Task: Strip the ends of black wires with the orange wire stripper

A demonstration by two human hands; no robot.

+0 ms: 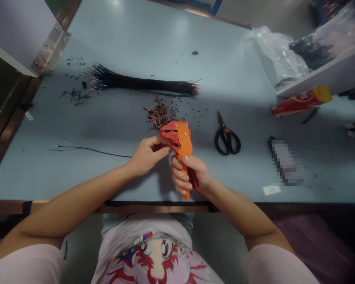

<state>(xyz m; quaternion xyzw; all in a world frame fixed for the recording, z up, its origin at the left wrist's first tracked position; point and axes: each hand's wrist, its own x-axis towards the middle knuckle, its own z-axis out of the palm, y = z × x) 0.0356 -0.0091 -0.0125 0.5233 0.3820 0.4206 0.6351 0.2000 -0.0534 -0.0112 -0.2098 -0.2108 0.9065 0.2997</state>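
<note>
My right hand [189, 175] is wrapped round the handles of an orange and red wire stripper [183, 138], held up over the table's front part. Its red jaws point left. Close against those jaws, my left hand [149, 154] pinches a thin black wire [97, 150]. The wire trails out to the left, with a blue tip at its far end; its other end is hidden by my fingers and the tool. Just beyond the jaws lies a heap of copper strands and black insulation scraps [159, 114].
A long bundle of black wires [144, 83] with blue-tipped ends lies across the table behind. Several short blue-tipped offcuts [77, 96] lie left. Black-handled scissors [227, 138], a red and yellow tube [303, 101], a blurred-out object [285, 161] and a white slip [271, 190] lie right.
</note>
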